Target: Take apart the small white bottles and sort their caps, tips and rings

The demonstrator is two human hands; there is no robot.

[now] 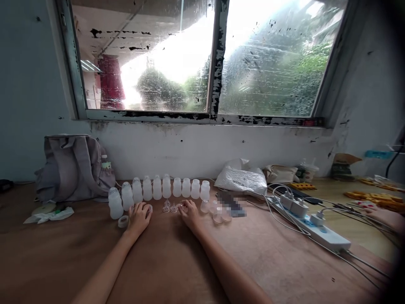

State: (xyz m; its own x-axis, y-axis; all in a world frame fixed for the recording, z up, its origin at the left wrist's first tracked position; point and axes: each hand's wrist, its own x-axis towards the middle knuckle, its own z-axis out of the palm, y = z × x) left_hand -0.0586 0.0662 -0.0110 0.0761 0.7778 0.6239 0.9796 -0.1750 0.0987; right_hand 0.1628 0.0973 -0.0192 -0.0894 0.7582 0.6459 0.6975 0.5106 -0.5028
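Note:
Several frosted white bottles (157,188) stand in a curved row on the brown table; those at the left have tops on, the ones at the right look open. My left hand (139,215) is closed on a pale ring at its fingertips, beside another white ring (123,221) on the table. Between the hands lie small clear nipples (166,206). The fingers of my right hand (190,213) are bent together over a clear nipple or similar small piece at the right end of that group. Clear round caps (218,215) lie right of my right hand.
A grey backpack (74,169) stands at the left near a white tissue (52,215). At the right are a silvery plastic bag (242,177), a power strip (322,232) with cables, yellow items and another person's hand (384,216).

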